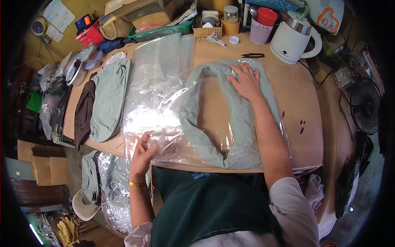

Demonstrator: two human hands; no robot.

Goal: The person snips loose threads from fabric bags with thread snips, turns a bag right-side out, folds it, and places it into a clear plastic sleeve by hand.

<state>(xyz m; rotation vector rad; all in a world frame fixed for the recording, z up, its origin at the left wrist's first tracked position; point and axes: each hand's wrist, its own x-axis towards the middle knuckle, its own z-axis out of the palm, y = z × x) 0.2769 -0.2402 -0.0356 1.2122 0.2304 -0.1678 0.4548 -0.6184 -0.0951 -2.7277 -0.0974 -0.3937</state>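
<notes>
A ring-shaped, pale green cloth piece (242,131) lies in a clear plastic bag (173,88) on the brown work table, with its middle showing the tabletop. My right hand (247,80) rests flat on the upper right of the cloth, fingers spread. At the lower left edge of the plastic, my left hand (144,152) has its fingers curled round a fold of the film; its thumb is a little blurred. Left of the bag is a folded pale green cloth (110,101), beside a dark brown cloth (85,111).
Black thread snips (253,55) lie near a white electric kettle (291,38) at the back. A lilac cup (260,33), a lidded jar (231,14) and a green basket (160,32) line the rear. At right stands a black fan (365,106); cardboard boxes (48,168) sit lower left.
</notes>
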